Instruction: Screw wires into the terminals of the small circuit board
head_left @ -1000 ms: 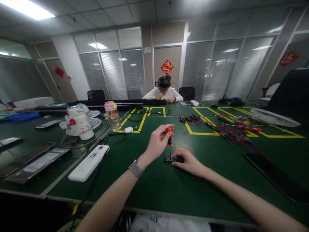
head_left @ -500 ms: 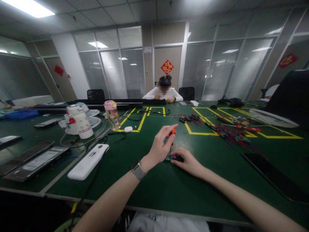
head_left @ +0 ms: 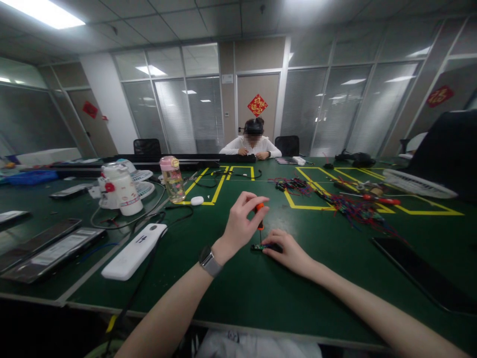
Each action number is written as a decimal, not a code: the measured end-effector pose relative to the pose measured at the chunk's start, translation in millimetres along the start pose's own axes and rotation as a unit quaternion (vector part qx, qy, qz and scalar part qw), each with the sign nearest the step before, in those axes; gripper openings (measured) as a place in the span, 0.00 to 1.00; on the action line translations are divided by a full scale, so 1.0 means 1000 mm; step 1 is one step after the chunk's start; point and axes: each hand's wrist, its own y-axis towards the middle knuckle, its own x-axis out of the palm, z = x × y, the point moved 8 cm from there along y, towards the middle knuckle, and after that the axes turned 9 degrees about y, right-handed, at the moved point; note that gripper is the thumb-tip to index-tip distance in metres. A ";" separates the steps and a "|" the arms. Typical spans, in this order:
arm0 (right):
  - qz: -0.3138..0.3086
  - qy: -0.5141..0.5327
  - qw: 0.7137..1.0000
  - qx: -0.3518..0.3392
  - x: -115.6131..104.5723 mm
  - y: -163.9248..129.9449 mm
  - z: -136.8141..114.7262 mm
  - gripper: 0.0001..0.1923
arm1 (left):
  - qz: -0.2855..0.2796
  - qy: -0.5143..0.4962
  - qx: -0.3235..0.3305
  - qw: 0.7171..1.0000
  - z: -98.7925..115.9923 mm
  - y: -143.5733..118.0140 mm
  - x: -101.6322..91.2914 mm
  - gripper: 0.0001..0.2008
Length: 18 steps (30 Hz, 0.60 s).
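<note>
Your left hand (head_left: 238, 226) pinches the orange-handled screwdriver (head_left: 260, 215) near its top, fingers curled shut around the handle, shaft upright with the tip down on the small circuit board (head_left: 261, 246). Upright grip fits pressing straight down while twisting. Your right hand (head_left: 288, 251) lies flat on the green tabletop (head_left: 238, 293), fingertips closed on the board's right end, pinning it so it can't spin. The board sits mid-tabletop, directly under the screwdriver. A white power strip (head_left: 134, 251) lies well left; a tangle of coloured wires (head_left: 346, 206) lies far right.
</note>
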 end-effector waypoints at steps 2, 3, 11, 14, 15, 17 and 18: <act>0.002 0.002 1.000 -0.002 0.000 0.000 0.000 0.05 | -0.027 -0.060 -0.016 0.998 -0.003 0.000 0.005 0.13; 0.003 0.003 1.000 -0.002 0.000 0.000 0.001 0.05 | -0.039 -0.100 -0.035 0.994 -0.006 0.000 0.008 0.14; 0.002 0.000 1.000 0.002 0.001 0.000 0.003 0.05 | 0.018 -0.042 -0.083 0.996 -0.014 -0.002 0.001 0.08; 0.001 -0.001 1.000 0.001 0.002 0.000 0.003 0.06 | -0.019 -0.038 -0.068 0.997 -0.011 -0.004 0.006 0.13; 0.000 -0.001 1.000 0.002 0.002 0.000 0.003 0.06 | -0.036 -0.061 -0.074 0.995 -0.012 -0.005 0.011 0.15; -0.003 -0.001 1.000 0.003 0.002 0.000 0.003 0.06 | -0.057 -0.127 -0.102 0.985 -0.016 -0.007 0.019 0.17; -0.004 -0.001 1.000 0.004 0.002 0.000 0.002 0.06 | -0.063 -0.159 -0.118 0.978 -0.019 -0.007 0.023 0.18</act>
